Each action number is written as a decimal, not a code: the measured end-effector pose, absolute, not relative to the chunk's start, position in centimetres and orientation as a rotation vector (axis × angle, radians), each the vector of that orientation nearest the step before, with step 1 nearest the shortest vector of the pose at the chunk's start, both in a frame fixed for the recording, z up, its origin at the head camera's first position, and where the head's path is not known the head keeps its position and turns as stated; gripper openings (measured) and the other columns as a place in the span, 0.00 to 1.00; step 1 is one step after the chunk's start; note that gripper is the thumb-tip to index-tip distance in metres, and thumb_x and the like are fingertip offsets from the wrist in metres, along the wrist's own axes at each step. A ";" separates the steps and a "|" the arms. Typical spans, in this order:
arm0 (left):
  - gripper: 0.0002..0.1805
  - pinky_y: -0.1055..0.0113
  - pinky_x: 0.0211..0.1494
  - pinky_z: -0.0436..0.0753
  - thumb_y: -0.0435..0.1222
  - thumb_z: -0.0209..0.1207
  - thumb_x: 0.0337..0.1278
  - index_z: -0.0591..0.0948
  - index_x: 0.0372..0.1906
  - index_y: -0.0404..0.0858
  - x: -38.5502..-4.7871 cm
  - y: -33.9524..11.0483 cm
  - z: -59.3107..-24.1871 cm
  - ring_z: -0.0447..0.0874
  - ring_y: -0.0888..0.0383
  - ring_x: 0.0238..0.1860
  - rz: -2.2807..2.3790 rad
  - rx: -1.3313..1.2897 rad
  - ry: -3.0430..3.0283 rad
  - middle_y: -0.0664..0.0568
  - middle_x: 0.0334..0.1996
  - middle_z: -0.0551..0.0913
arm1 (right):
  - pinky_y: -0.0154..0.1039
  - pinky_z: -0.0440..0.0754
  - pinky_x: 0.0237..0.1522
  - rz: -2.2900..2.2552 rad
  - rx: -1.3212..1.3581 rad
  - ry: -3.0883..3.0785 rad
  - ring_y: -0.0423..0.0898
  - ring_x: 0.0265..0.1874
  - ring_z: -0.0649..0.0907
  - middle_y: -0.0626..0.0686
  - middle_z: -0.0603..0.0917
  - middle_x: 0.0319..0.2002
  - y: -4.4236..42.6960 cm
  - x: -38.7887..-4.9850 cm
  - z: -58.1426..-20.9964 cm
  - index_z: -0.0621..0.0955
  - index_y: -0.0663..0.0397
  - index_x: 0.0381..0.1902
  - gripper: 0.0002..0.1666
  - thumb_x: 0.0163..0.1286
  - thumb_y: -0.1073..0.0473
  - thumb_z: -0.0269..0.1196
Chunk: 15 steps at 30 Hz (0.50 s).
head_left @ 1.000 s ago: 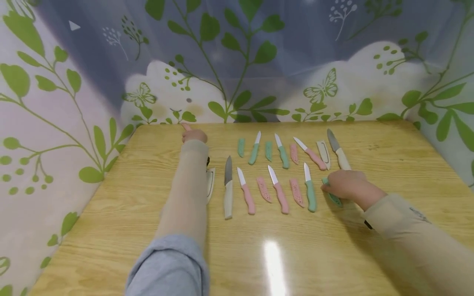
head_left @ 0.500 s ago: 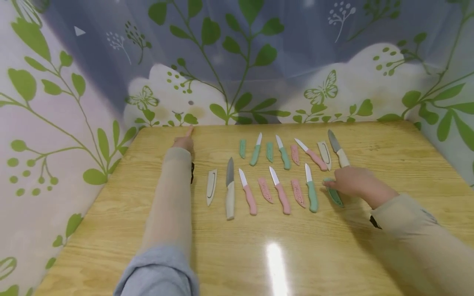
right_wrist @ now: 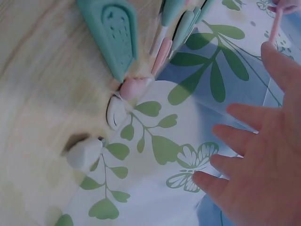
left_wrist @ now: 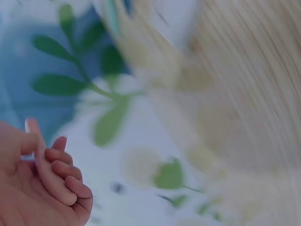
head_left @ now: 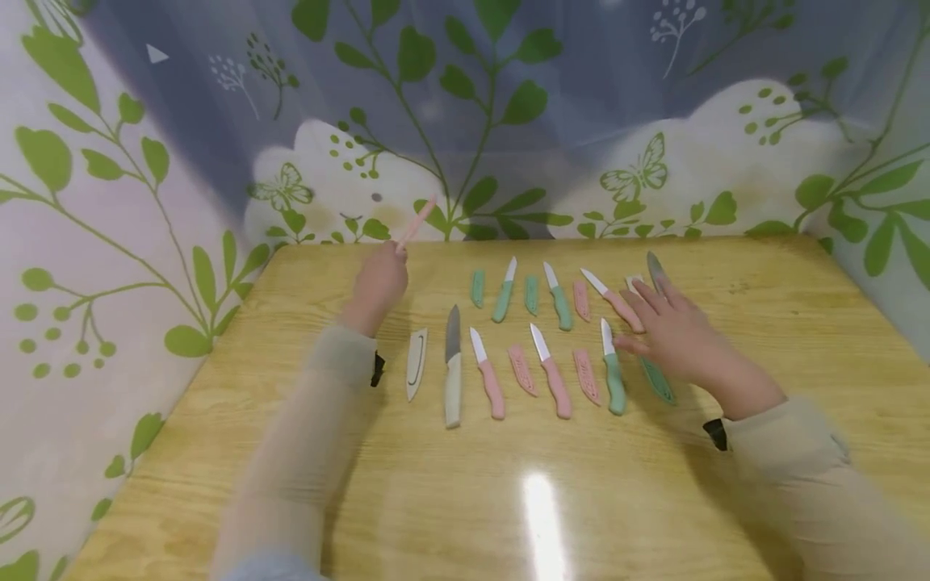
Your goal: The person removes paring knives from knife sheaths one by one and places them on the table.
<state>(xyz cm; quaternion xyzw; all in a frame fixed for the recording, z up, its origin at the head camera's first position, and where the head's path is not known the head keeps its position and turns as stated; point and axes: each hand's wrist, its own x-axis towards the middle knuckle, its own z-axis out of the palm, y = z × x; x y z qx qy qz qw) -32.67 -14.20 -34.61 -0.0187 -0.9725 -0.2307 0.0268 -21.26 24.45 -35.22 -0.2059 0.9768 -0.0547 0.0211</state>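
My left hand [head_left: 379,282] grips a slim pink stick-like thing [head_left: 417,223] near the back edge of the table, its free end slanting up to the right. In the left wrist view the rounded pink end [left_wrist: 56,186] lies across the palm under curled fingers; its exact kind is unclear. My right hand [head_left: 679,339] spreads its fingers above the right end of the knife rows, holding nothing. Beneath it show a green sheath [head_left: 657,381] and a dark-bladed knife [head_left: 656,266], whose handle the hand hides. A green knife [head_left: 613,375] lies just left of the thumb.
Two rows of unsheathed knives and sheaths lie on the wooden table [head_left: 465,500], among them a pink knife [head_left: 555,387], a pink sheath [head_left: 585,378], a white-handled knife [head_left: 453,391] and a white sheath [head_left: 416,365]. A leaf-patterned cloth [head_left: 508,121] stands behind.
My left hand has turned and raised the pink thing so it points up to the right. My right hand has come off the green sheath and spread its fingers. The knives lie unmoved.
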 end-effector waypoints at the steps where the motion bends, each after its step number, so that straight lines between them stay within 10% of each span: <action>1: 0.23 0.65 0.26 0.73 0.41 0.34 0.79 0.68 0.65 0.33 -32.0 -13.3 -34.5 0.72 0.52 0.26 -0.632 -0.154 -2.984 0.40 0.37 0.78 | 0.69 0.52 0.67 -0.177 -0.645 3.032 0.72 0.72 0.44 0.72 0.51 0.73 24.3 -21.1 -35.4 0.53 0.61 0.75 0.45 0.73 0.42 0.55; 15: 0.23 0.55 0.50 0.79 0.50 0.40 0.75 0.76 0.56 0.41 -24.4 -3.8 -34.8 0.80 0.51 0.46 -0.228 -0.692 -3.044 0.48 0.43 0.81 | 0.67 0.39 0.70 -0.408 -0.704 3.018 0.63 0.75 0.35 0.65 0.36 0.76 23.4 -20.0 -35.4 0.36 0.58 0.77 0.59 0.69 0.40 0.59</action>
